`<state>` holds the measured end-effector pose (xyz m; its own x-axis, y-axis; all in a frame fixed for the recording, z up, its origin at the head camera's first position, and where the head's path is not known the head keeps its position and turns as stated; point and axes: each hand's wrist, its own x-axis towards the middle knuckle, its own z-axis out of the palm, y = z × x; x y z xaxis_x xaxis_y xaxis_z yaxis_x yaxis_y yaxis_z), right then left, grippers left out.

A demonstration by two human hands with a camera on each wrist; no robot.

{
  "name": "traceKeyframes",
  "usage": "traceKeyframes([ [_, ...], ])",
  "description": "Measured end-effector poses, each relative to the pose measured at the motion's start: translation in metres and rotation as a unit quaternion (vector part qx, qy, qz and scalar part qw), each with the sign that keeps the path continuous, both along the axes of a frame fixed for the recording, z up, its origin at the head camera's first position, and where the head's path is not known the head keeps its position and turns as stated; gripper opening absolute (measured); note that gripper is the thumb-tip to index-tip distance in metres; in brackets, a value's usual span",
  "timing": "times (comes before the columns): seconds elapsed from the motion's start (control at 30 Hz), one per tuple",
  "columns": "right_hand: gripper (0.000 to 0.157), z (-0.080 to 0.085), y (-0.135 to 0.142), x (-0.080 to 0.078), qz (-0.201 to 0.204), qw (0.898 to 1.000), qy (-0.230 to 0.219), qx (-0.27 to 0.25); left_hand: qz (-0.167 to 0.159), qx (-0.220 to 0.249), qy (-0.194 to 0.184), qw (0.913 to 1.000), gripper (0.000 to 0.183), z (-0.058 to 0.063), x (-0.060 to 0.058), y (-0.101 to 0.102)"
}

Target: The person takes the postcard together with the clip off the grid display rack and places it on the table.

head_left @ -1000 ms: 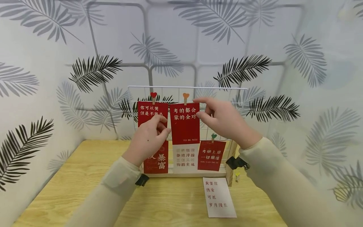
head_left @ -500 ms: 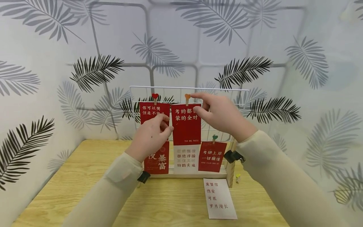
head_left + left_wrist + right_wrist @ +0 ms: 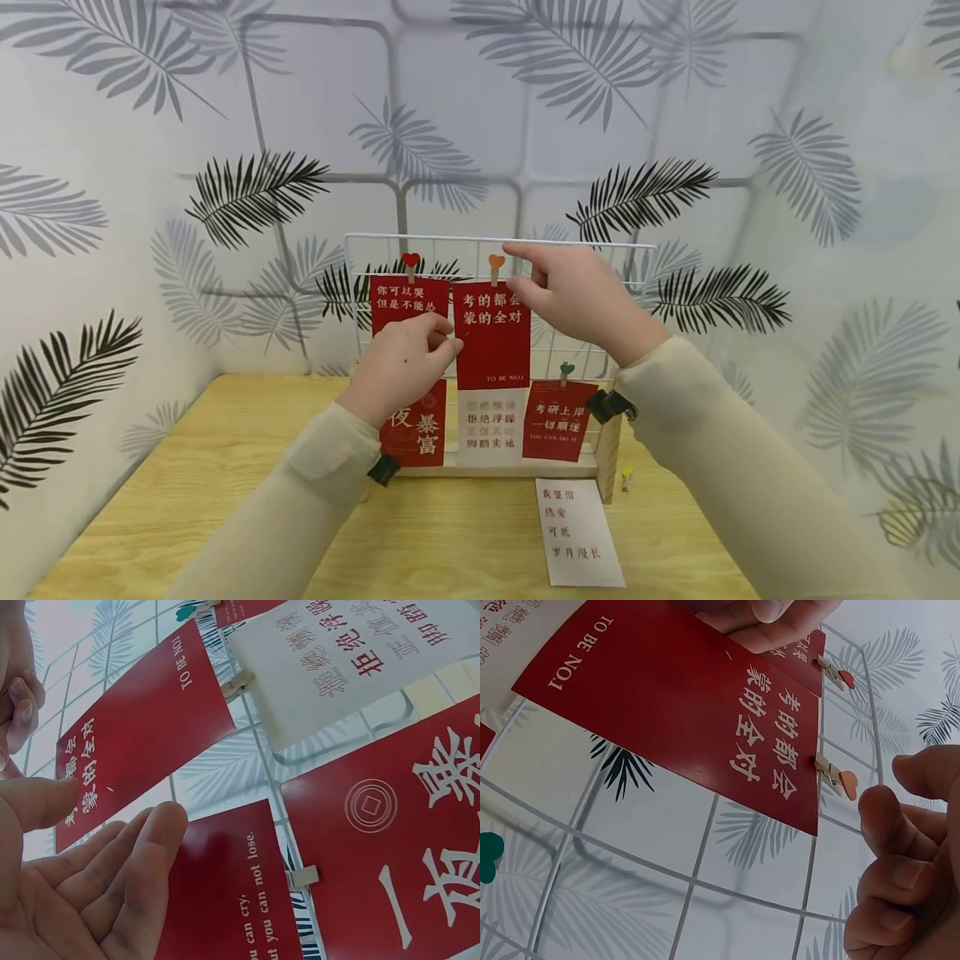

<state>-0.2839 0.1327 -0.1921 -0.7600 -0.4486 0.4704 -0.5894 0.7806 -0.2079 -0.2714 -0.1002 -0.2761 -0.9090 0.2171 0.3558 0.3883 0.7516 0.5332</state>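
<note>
A tall red card (image 3: 491, 354) with white writing hangs on a white wire grid, below an orange heart-topped clothespin (image 3: 497, 263). My right hand (image 3: 581, 287) is raised beside this clothespin, thumb and index finger apart. In the right wrist view a gap shows between those fingers and the orange clothespin (image 3: 836, 778). My left hand (image 3: 405, 358) is at the left edge of the same card, in front of another red card (image 3: 390, 318), which it partly hides. The left wrist view shows its fingers (image 3: 139, 900) nearly straight, gripping nothing; whether they touch a card, I cannot tell.
Lower on the grid hang a red card (image 3: 420, 437), a white card (image 3: 491, 433) and a red card (image 3: 558, 425) under a green heart clothespin (image 3: 567, 371). A white card (image 3: 577, 533) and a small yellow-topped clothespin (image 3: 626, 478) lie on the wooden table.
My right hand has moved left and slightly up, its index finger coming to the orange clothespin and now a little above it. The left hand has barely moved. The cards hang as before.
</note>
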Motion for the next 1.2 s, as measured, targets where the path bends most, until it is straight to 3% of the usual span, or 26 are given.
traceKeyframes([
  [0.33,0.049,0.0,-0.005,-0.006,-0.008,1.0,0.018,0.018,0.018,0.015,0.005,0.9997,0.029,0.004,-0.007,0.005],
  [0.87,0.051,-0.004,-0.015,-0.013,-0.032,0.999,-0.003,0.038,0.021,0.053,0.017,0.9982,0.022,0.002,-0.008,0.01],
  [1.2,0.034,-0.005,-0.018,-0.015,-0.023,1.0,0.003,0.013,0.035,0.038,0.039,0.9979,0.012,0.008,-0.011,0.012],
])
